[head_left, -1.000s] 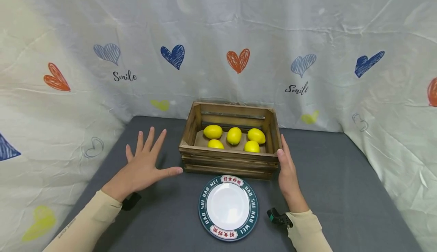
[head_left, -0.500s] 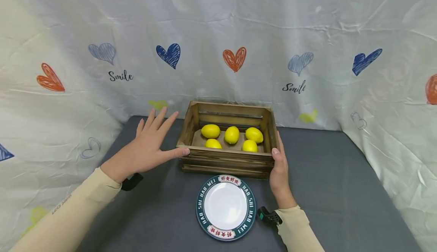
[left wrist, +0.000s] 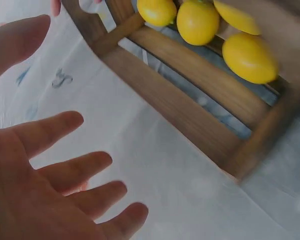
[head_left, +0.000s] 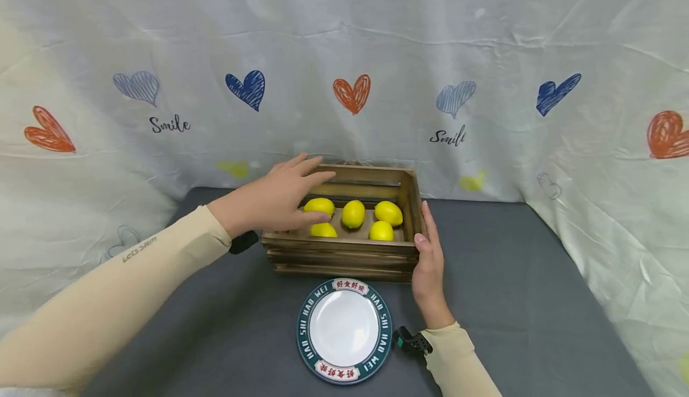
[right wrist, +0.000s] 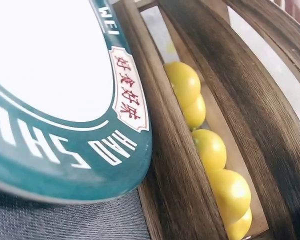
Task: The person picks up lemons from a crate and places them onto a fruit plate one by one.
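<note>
A slatted wooden crate (head_left: 339, 259) stands near the back of the table with several yellow lemons (head_left: 353, 214) on its floor. My left hand (head_left: 271, 197) is over the crate's left end, palm down and fingers spread, holding nothing. It hides that end in the head view. The left wrist view has its fingers (left wrist: 70, 172) apart from one another, beside the crate's slats (left wrist: 170, 120). At the crate's right end, my right hand (head_left: 429, 271) rests against the outer side with straight fingers, its thumb by the front corner. The right hand itself is out of the right wrist view.
A white plate (head_left: 304, 331) with a green lettered rim lies on the dark grey tabletop (head_left: 517, 301), just in front of the crate. Behind the table hangs a white cloth (head_left: 398, 32) printed with hearts, close to the crate's back.
My left hand has moved right and forward from beside the crate to over its left end. The right hand stays at the right side. The whole head view has shifted slightly.
</note>
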A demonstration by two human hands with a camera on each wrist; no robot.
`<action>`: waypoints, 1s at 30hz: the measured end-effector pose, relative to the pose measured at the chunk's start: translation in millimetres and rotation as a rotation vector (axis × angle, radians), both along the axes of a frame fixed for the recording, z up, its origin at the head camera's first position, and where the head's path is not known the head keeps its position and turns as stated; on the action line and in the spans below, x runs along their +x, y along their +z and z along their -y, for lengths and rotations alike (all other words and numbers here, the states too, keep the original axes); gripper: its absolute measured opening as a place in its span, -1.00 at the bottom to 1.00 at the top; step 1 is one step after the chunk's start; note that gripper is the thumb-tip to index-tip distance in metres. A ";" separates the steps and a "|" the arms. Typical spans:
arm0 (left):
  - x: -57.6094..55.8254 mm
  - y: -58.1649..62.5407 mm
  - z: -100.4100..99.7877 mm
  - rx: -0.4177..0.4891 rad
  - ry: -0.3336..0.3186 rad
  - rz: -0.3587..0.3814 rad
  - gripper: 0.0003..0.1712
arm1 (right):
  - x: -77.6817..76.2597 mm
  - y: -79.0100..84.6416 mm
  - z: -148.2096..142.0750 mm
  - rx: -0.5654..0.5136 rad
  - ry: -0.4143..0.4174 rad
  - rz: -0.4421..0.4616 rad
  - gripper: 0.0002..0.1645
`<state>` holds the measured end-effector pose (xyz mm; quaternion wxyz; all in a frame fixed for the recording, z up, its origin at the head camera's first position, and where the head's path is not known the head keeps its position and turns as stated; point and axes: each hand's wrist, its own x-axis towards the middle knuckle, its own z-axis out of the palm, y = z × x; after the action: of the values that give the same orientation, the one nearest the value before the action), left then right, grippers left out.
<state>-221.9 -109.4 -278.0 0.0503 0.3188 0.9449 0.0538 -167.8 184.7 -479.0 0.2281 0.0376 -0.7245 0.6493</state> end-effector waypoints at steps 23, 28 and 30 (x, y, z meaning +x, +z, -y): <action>-56.7 -48.0 -116.3 -0.164 -0.314 0.207 -0.33 | -4.8 -0.4 3.7 0.014 -0.025 0.063 -0.29; -60.7 -59.4 -132.8 -0.189 -0.385 0.210 -0.30 | -4.4 -4.2 -1.1 0.015 -0.039 0.067 -0.30; -61.8 -62.2 -137.7 -0.183 -0.390 0.245 -0.30 | -4.6 -4.9 -3.1 0.013 -0.041 0.066 -0.29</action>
<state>-283.8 28.2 -340.2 0.2025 0.4805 0.8533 -0.0046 -172.4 187.8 -483.9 0.2173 0.0028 -0.7363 0.6408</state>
